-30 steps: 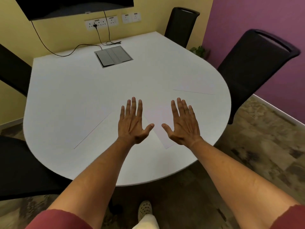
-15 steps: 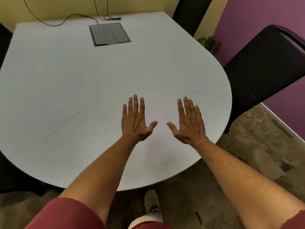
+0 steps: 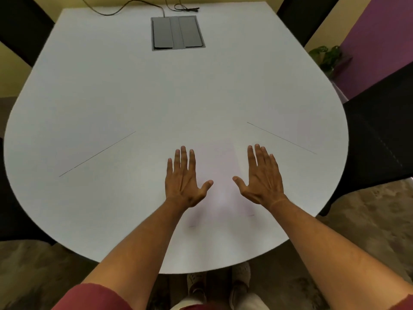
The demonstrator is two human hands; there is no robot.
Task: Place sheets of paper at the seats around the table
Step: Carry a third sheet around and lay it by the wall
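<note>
White sheets of paper lie flat on the white table (image 3: 156,97) and barely stand out from it. One sheet (image 3: 221,186) lies near the front edge between my hands. The thin edge of a second sheet (image 3: 96,154) shows on the left, and that of a third sheet (image 3: 281,138) on the right. My left hand (image 3: 184,179) and my right hand (image 3: 260,177) are spread flat, palms down, on either side of the middle sheet, holding nothing.
A grey cable box (image 3: 177,33) is set into the table's far end, with black cables running off the back. Black chairs stand at the right (image 3: 380,139), far right (image 3: 306,16) and far left (image 3: 20,27). A potted plant (image 3: 328,57) sits in the corner.
The view has swung over the table's rounded end and closer to it. My hands stayed spread and flat, now wider apart beside the middle sheet.
</note>
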